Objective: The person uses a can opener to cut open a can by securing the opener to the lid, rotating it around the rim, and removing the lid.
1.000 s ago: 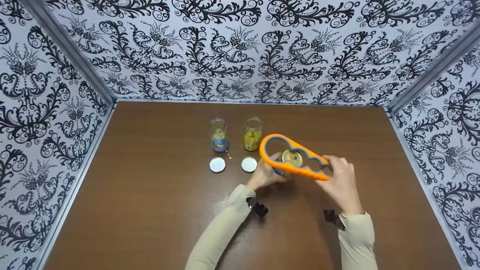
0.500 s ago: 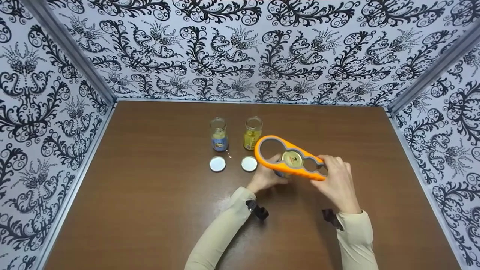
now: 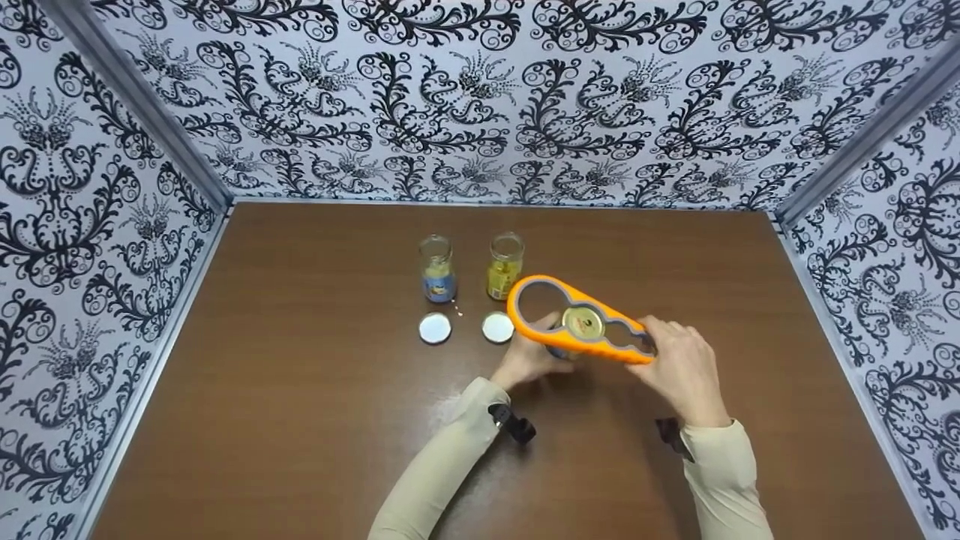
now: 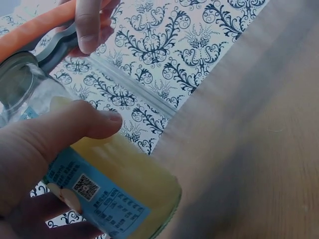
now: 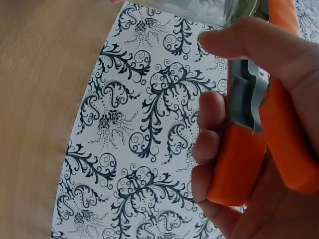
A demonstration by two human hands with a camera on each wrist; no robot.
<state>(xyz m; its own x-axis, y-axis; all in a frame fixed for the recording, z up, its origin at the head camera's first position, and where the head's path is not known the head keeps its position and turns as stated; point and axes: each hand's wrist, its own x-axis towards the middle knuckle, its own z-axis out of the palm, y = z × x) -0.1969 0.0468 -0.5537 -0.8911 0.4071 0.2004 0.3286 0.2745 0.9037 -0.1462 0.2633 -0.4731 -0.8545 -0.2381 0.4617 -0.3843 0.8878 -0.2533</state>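
My left hand (image 3: pixel 531 364) grips a glass jar (image 4: pixel 134 169) with a blue label and pale yellow contents, its thumb across the side. The jar is held tilted in the left wrist view. A gold lid (image 3: pixel 583 323) closes its top. My right hand (image 3: pixel 686 367) holds an orange jar opener (image 3: pixel 592 348) with grey inner edges by its handle end, fingers curled round both orange handles (image 5: pixel 238 167). The opener's middle notch sits around the lid, and its larger round notch points to the left. In the head view the jar's body is mostly hidden beneath the opener.
Two lidless glass jars stand farther back on the brown table (image 3: pixel 315 375): one blue-labelled (image 3: pixel 439 283), one yellow-labelled (image 3: pixel 504 277). A white round lid (image 3: pixel 435 328) lies before the first, another white lid (image 3: pixel 497 328) before the second. Small white crumbs lie between them. Patterned walls (image 3: pixel 480 97) enclose the table.
The jar opener has shifted left and slightly down with my right hand, so its middle notch now fits around the gold lid. My left hand keeps its grip on the jar with little movement.
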